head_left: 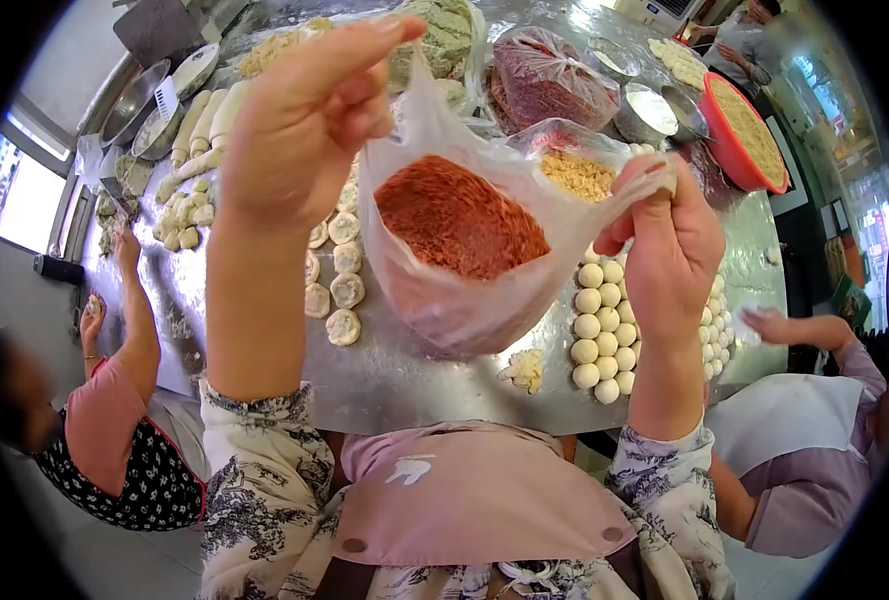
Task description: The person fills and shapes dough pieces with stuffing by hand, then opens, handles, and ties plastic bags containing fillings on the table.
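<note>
A translucent plastic bag (434, 310) hangs between my hands above the metal table, its mouth spread wide. Reddish-brown crumbly filling (459, 220) lies inside it. My left hand (304, 125) pinches the bag's upper left edge between thumb and fingers. On the other side, my right hand (669, 225) grips the opposite edge, pulled out to the right. Behind the bag is another clear bag with yellow crumbs (576, 175). Flattened dough rounds (345, 290) lie left of the bag, and rows of round white dough balls (586, 325) sit beneath my right hand.
A small dough scrap (524, 370) lies near the front edge of the metal table (414, 390). A red basin (744, 135), metal bowls (646, 112) and a dark-filled bag (554, 80) stand farther back. Dough rolls (204, 120) lie left. Co-workers' arms reach in from the left (139, 300) and right (804, 328).
</note>
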Action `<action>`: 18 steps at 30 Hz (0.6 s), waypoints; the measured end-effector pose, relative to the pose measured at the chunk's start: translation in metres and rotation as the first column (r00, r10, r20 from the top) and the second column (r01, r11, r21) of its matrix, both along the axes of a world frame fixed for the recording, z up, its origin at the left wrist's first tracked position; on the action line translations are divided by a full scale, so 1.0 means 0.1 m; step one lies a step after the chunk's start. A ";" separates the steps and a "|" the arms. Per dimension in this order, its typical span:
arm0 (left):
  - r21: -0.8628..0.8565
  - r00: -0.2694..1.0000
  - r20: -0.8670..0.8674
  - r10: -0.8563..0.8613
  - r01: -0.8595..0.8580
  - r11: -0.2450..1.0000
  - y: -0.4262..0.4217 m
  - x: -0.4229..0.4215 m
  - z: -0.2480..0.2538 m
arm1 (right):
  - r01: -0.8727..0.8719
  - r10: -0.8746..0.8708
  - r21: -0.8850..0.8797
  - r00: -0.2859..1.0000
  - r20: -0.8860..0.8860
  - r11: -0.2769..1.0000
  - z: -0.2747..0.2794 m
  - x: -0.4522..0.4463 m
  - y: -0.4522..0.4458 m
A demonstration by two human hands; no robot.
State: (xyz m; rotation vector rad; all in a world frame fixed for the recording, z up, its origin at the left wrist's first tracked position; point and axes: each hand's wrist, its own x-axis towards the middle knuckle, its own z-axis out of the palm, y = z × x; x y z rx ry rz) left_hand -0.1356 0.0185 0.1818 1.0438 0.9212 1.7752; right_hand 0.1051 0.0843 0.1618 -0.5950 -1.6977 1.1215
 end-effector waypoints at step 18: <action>-0.285 0.770 -0.637 0.023 -0.263 0.921 -0.04 0.53 -0.79 | -0.249 0.129 0.353 0.935 0.329 0.902 -0.80 -0.37 0.19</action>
